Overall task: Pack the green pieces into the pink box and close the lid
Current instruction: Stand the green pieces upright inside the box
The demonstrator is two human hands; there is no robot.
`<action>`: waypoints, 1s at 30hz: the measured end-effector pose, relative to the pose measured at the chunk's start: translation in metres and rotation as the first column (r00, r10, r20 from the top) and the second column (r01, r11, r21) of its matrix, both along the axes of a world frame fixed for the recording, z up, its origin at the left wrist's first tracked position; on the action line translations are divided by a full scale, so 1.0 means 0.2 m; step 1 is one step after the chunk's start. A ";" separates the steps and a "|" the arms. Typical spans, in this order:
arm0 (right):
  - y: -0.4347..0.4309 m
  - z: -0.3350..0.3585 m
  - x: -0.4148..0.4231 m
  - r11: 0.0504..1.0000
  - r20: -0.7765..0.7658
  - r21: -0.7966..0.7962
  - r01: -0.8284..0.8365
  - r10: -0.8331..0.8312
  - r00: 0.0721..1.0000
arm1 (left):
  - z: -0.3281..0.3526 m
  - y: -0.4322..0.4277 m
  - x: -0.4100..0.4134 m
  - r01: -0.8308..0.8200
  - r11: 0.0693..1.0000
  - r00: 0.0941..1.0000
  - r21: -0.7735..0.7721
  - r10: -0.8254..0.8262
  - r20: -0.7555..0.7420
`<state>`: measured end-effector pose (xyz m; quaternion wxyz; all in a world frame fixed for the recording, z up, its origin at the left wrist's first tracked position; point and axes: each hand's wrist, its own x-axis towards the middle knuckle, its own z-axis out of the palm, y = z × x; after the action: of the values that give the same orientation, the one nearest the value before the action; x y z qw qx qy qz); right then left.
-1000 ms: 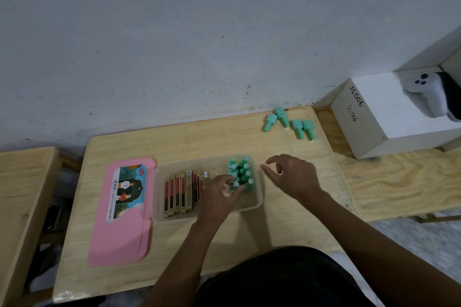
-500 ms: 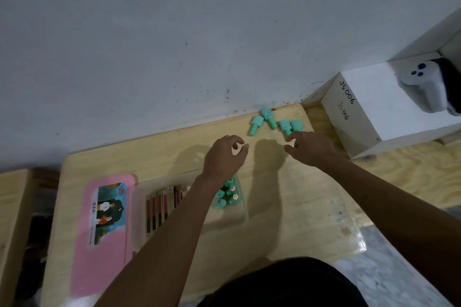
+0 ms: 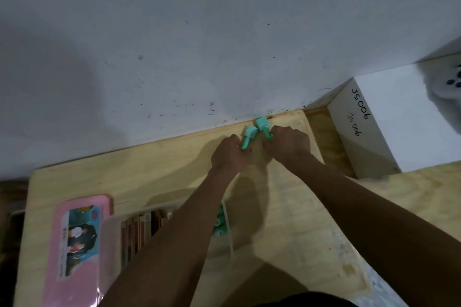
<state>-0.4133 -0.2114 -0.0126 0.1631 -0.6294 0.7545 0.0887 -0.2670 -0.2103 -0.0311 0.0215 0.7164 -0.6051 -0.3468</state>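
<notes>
Both hands are at the table's far edge by the wall. My left hand (image 3: 230, 154) is closed around a green piece (image 3: 248, 136) that sticks out past its fingers. My right hand (image 3: 287, 146) is closed over another green piece (image 3: 263, 126); the other loose pieces that lay there are hidden under it. The clear box base (image 3: 109, 244) sits near the front and holds brown sticks (image 3: 139, 229) and several green pieces (image 3: 219, 222), mostly hidden behind my left forearm. The pink lid (image 3: 74, 252) lies flat to the left of the base.
A white box (image 3: 389, 122) marked JS006 stands to the right of the table with a white controller (image 3: 449, 87) on top. The grey wall (image 3: 199, 45) runs just behind the table's far edge. A lower wooden surface (image 3: 424, 194) extends on the right.
Both hands left the box area and reached to the far edge, where they closed on the loose green pieces. The camera tilted and moved closer.
</notes>
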 end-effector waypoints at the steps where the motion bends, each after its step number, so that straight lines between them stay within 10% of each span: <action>1: -0.01 -0.01 0.01 1.000 -0.012 0.006 -0.007 0.007 1.000 | -0.01 0.00 0.00 -0.012 1.000 1.000 -0.027 0.012 -0.009; 13: -0.02 0.00 -0.06 0.984 0.146 -0.048 0.174 -0.165 0.975 | -0.02 -0.02 0.05 -0.155 0.985 0.960 -0.076 0.132 -0.248; 23: 0.16 -0.02 -0.12 0.895 0.689 -0.053 0.444 -0.289 0.664 | 0.07 0.08 0.13 -0.239 0.968 0.846 -0.078 0.168 -0.506; 30: 0.36 0.15 -0.06 0.911 0.770 -0.086 0.403 -0.196 0.607 | 0.23 0.23 0.28 -0.253 0.960 0.821 -0.118 0.149 -0.551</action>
<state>-0.4259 -0.1388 0.0171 0.3895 -0.4883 0.7202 -0.3020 -0.2118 -0.1645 0.0142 0.2933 0.6453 -0.5252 -0.4710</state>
